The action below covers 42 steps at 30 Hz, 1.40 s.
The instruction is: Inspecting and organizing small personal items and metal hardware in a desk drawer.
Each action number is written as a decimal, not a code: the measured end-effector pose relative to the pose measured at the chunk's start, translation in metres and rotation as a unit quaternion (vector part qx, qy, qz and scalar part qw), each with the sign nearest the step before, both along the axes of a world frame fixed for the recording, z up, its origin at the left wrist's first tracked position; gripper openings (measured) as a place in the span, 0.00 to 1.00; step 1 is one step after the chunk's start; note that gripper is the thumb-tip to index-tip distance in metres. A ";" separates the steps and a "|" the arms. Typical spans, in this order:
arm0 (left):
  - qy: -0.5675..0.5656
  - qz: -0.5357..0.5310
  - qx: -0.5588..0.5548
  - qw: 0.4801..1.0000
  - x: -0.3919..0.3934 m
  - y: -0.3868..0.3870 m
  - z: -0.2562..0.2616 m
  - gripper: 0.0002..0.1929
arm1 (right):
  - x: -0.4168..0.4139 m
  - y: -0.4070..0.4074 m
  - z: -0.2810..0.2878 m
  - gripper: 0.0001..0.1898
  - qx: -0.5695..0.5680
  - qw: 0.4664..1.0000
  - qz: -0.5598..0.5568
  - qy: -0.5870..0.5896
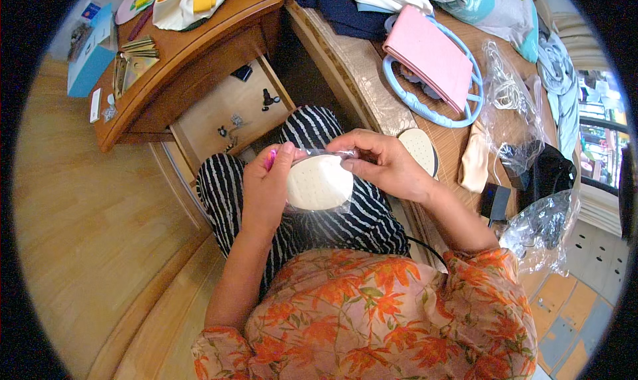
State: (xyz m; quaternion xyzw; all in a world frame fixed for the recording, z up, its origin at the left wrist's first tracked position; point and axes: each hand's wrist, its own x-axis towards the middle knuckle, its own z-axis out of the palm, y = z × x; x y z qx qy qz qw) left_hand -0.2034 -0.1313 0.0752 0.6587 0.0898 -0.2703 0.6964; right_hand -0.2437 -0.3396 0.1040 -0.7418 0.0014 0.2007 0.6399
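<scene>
Above my lap, a cream, perforated oval pad [320, 183] sits inside a clear plastic bag [319, 208]. My left hand [269, 180] grips the bag's upper left corner, where something pink shows by the fingers. The upper right edge of the bag is pinched between the thumb and fingers of my right hand [381, 163]. A similar perforated pad with a dark underside [417, 150] lies on the woven mat just beyond my right hand.
An open drawer [234, 111] with small items is ahead, under a wooden table [199, 46]. On the right are a pink folded cloth [428, 56] on a blue round plastic frame [408, 101], a beige fabric piece [473, 161], a black box [495, 201] and crumpled clear plastic [541, 230].
</scene>
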 end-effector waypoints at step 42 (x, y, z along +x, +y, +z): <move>0.052 0.135 -0.157 0.977 -0.008 0.005 -0.022 0.15 | -0.026 0.015 -0.018 0.11 0.097 0.981 -0.144 0.091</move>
